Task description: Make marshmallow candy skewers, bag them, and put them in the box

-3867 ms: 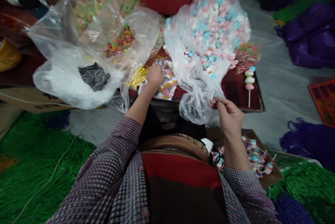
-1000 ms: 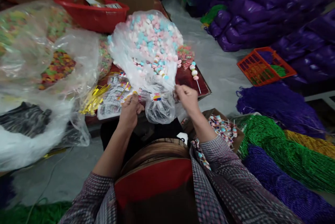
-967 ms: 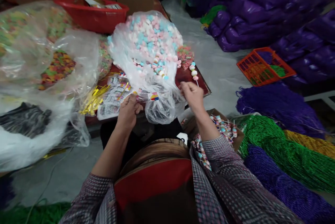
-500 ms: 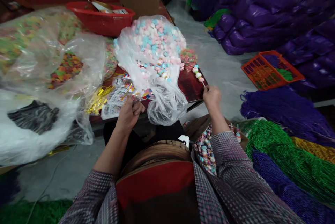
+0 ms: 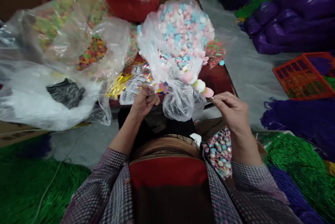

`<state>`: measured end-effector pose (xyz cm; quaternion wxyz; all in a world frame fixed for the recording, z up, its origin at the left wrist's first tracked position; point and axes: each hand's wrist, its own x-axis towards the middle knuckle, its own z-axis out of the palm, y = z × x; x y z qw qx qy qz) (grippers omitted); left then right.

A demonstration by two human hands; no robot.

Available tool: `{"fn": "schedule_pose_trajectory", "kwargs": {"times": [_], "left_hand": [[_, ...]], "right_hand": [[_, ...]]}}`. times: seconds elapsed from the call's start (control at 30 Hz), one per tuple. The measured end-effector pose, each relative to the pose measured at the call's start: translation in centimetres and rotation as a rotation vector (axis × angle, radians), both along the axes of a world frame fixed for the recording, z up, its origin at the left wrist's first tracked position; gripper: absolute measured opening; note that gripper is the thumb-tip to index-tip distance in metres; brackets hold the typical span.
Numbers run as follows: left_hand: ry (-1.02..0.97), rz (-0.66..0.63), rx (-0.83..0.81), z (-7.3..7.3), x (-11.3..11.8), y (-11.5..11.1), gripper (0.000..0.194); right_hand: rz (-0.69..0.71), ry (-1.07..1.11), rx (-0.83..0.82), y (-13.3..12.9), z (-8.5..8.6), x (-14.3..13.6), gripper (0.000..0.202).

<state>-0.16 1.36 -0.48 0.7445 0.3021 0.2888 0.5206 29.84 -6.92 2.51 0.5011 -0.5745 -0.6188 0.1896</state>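
Observation:
My right hand pinches the white stick of a marshmallow skewer, whose pink, white and yellowish pieces point left. My left hand is closed on a small clear printed bag, which extends towards the skewer's tip. Whether the tip is inside the bag cannot be made out. Just beyond my left hand lie a stack of printed bags and gold twist ties. A large open plastic bag of pink, white and blue marshmallows rests behind the skewer.
Big clear bags of gummy candy cover the table's left side, with a red basin behind. A small bag of red-green candy sits near the right edge. Wrapped sweets fill a box below; an orange crate stands on the floor.
The skewer has come nearer and swung left, from above my right hand towards the small bag. My left hand keeps its hold. The view has shifted, so the table sits farther right.

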Motion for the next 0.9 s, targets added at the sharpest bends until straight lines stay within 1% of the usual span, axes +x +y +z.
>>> {"fn": "schedule_pose_trajectory", "kwargs": {"times": [0.13,0.23,0.3,0.53,0.7,0.8,0.9], "left_hand": [[0.078,0.003,-0.018,0.3,-0.2,-0.2,0.056],[0.079,-0.004,0.033,0.4,-0.2,-0.2,0.054],[0.072,0.000,0.050,0.5,-0.2,-0.2,0.053],[0.111,0.020,-0.009,0.8,0.1,-0.2,0.053],[0.124,0.016,0.017,0.1,-0.1,-0.1,0.054],[0.126,-0.002,0.075,-0.5,-0.3,0.1,0.055],[0.182,-0.036,0.090,-0.8,-0.5,0.3,0.057]], "right_hand": [[0.052,-0.085,0.018,-0.1,0.9,-0.9,0.008],[0.067,-0.130,0.038,-0.2,1.2,-1.1,0.008],[0.083,-0.150,0.054,-0.3,1.2,-1.2,0.009],[0.083,-0.207,0.035,-0.5,0.7,-0.8,0.015],[0.094,-0.255,0.072,-0.4,0.3,0.0,0.016],[0.084,-0.272,0.054,-0.5,0.3,0.4,0.015],[0.067,-0.291,0.038,-0.6,0.5,0.7,0.013]]}}
